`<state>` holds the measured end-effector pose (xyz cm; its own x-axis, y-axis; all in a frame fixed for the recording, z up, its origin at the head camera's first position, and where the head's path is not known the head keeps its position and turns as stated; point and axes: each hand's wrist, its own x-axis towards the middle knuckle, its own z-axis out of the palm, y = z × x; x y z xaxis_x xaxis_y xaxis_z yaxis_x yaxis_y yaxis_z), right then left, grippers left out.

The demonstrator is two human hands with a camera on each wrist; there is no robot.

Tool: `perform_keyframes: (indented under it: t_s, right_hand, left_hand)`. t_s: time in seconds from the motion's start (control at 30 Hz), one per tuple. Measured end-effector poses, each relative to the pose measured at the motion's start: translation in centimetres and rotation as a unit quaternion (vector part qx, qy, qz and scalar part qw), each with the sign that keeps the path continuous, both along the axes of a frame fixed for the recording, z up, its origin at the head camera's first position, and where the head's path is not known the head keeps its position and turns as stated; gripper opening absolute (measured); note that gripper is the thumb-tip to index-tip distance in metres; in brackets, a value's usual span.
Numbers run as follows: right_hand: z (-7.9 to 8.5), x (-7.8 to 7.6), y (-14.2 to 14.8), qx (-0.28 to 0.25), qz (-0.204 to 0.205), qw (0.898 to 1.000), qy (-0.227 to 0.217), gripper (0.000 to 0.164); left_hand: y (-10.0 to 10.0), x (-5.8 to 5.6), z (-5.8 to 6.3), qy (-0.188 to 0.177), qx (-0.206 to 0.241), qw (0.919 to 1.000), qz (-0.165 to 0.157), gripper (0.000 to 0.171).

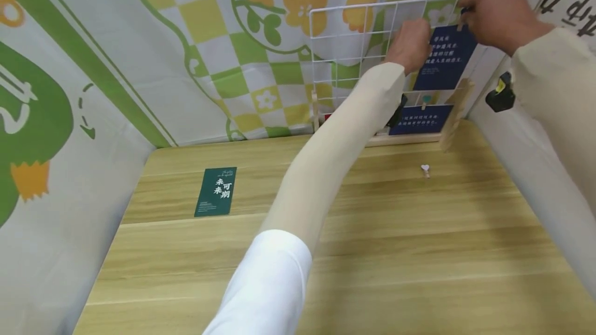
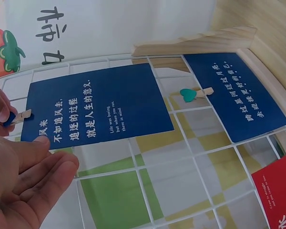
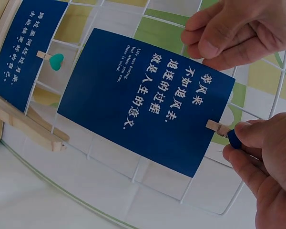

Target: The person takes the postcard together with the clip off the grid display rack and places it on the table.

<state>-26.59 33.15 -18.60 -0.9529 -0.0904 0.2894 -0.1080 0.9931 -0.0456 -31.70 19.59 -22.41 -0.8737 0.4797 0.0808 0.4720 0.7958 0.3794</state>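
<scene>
A dark blue card (image 3: pixel 148 100) with white writing lies against the white wire grid (image 1: pixel 349 61). My right hand (image 1: pixel 505 14) pinches a small wooden clothespin (image 3: pixel 218 128) with a dark blue end, and its jaws sit over the card's top edge. On the card's side edge, near the upper corner, the thumb and fingers of my left hand (image 1: pixel 412 45) hold it; the left wrist view shows the thumb tip over its face. Lower on the grid, a second blue card (image 2: pixel 236 95) hangs from a clothespin with a green heart (image 2: pixel 187 95).
A red card (image 2: pixel 281 191) is at the grid's lower part. Wooden feet (image 1: pixel 453 118) support the grid at the table's back. On the wooden table (image 1: pixel 396 252) lie a clothespin with a pale heart (image 1: pixel 426 170) and a dark green card (image 1: pixel 215 192). Printed cloth hangs behind.
</scene>
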Motion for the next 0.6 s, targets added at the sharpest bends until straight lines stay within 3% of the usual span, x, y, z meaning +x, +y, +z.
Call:
perform_keyframes:
  t_s: [0.23, 0.6]
  right_hand:
    - [-0.21, -0.26, 0.22, 0.018, 0.004, 1.000, 0.015, 0.034]
    - [0.49, -0.11, -0.74, -0.047, -0.027, 0.998, 0.009, 0.037]
  left_hand:
    - [0.29, -0.05, -0.11, -0.006, 0.031, 0.9993, 0.022, 0.016]
    - [0.18, -0.01, 0.47, 0.018, 0.059, 0.9968, 0.051, 0.020]
